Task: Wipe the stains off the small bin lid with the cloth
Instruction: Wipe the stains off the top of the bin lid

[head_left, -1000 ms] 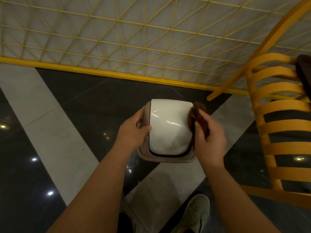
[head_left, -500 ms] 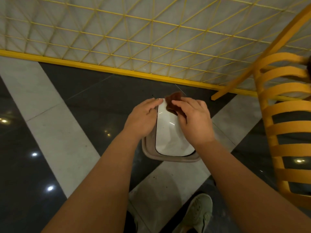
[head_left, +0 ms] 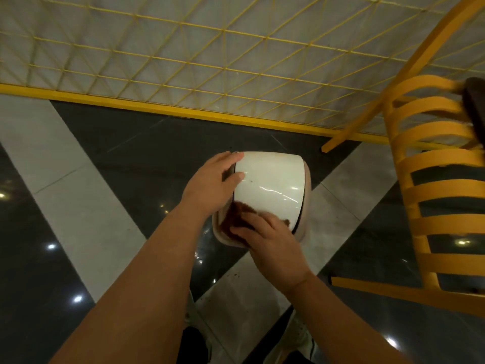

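Observation:
A small bin with a glossy white lid [head_left: 270, 177] and a beige rim [head_left: 307, 206] stands on the floor at the middle of the head view. My left hand [head_left: 212, 185] grips the lid's left edge, thumb on top and fingers over the far corner. My right hand [head_left: 270, 240] presses a brown cloth [head_left: 236, 214] onto the lid's near left corner, fingers curled over the cloth. A few small dark specks show on the lid near my left thumb.
A yellow slatted chair [head_left: 435, 185] stands close on the right, with a dark object [head_left: 475, 106] on it. A yellow wire-grid fence [head_left: 183, 61] with a yellow base bar runs across the back. Glossy black and grey floor tiles [head_left: 78, 206] surround the bin. My shoe [head_left: 299, 334] is below.
My right hand has dragged the cloth from the lid's far edge down to its near left corner. My left hand slid back along the left edge, uncovering more of the lid.

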{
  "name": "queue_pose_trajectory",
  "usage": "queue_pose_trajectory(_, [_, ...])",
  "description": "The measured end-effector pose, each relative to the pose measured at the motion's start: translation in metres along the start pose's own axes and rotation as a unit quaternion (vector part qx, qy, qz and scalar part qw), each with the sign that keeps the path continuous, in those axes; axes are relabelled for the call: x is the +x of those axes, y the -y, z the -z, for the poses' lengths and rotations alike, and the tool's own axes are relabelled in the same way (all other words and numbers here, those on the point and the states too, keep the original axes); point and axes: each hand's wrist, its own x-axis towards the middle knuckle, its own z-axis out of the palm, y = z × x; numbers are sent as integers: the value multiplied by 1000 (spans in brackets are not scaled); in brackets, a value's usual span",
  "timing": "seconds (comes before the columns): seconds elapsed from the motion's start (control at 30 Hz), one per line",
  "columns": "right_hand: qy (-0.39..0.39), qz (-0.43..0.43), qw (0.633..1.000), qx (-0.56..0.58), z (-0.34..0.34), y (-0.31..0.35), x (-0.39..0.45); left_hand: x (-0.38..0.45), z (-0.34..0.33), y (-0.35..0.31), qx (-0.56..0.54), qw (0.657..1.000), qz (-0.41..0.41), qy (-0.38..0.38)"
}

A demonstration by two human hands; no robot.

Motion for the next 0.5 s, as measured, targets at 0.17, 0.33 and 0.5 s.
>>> queue_pose_trajectory(0.17, [62, 37, 995, -69, 3, -34, -43, 0, -2, 2, 21, 1000, 6, 11])
queue_pose_trajectory(0.33, [-179, -132, 969, 107, 39, -53, -46, -6, -3, -7, 10, 1000, 27, 10])
queue_pose_trajectory(0.5, [-293, -423, 779, 357, 53, -52, -13, -25, 0, -14, -88, 987, 131, -32])
